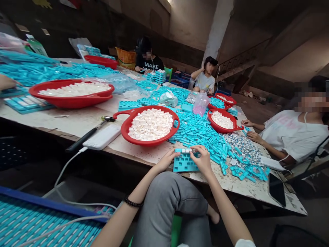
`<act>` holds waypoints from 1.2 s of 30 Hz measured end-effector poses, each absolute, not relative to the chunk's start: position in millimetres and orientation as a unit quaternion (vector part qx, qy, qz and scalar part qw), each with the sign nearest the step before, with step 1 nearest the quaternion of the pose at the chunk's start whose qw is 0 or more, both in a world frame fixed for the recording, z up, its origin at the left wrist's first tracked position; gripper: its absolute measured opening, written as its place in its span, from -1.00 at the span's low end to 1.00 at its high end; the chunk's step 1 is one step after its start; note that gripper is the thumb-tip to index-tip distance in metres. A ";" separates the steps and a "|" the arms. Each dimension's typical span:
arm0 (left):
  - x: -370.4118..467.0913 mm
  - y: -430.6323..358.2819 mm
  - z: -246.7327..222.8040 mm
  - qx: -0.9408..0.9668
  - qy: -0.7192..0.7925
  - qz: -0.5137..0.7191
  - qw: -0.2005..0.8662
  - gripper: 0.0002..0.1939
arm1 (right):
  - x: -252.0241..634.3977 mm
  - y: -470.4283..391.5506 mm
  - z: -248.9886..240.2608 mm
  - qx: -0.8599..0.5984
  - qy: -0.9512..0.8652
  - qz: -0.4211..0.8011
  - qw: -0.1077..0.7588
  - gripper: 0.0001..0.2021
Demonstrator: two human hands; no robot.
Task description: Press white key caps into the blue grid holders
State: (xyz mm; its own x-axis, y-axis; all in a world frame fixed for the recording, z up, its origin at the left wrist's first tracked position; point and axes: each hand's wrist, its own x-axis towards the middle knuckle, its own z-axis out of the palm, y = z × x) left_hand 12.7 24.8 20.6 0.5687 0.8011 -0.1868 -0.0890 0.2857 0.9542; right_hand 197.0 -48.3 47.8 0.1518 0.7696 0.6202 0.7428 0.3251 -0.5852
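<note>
Near the table's front edge lies a turquoise plastic grid board [185, 164] with square holes. Over its far side is a narrow turquoise strip [178, 150] with a few small white pieces [186, 151] in a row. My left hand [166, 160] grips the strip's left end between thumb and fingers. At its right end, my right hand [202, 159] has thumb and forefinger closed around the strip, by the last white piece. What lies under the right fingertips is partly hidden. Just beyond my hands stands a red bowl [124, 134] heaped with white pieces [151, 124].
Loose turquoise strips [203, 137] spread to the right, beside small mixed bits [243, 147]. A white power bank [102, 136] and a black-handled tool [82, 140] lie left. Another red bowl [69, 103] stands farther left. A phone [276, 189] rests right. Co-workers sit around the table.
</note>
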 end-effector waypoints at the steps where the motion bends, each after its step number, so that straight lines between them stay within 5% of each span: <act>1: 12.7 24.7 20.9 0.519 0.351 0.308 0.716 -0.50 | 196.8 -49.1 47.4 -0.582 -0.655 0.010 0.482 -0.85; 36: 14.9 23.1 23.4 0.546 0.302 0.327 0.710 -0.39 | 168.2 -50.1 22.6 -0.587 -0.660 -0.003 0.469 -0.87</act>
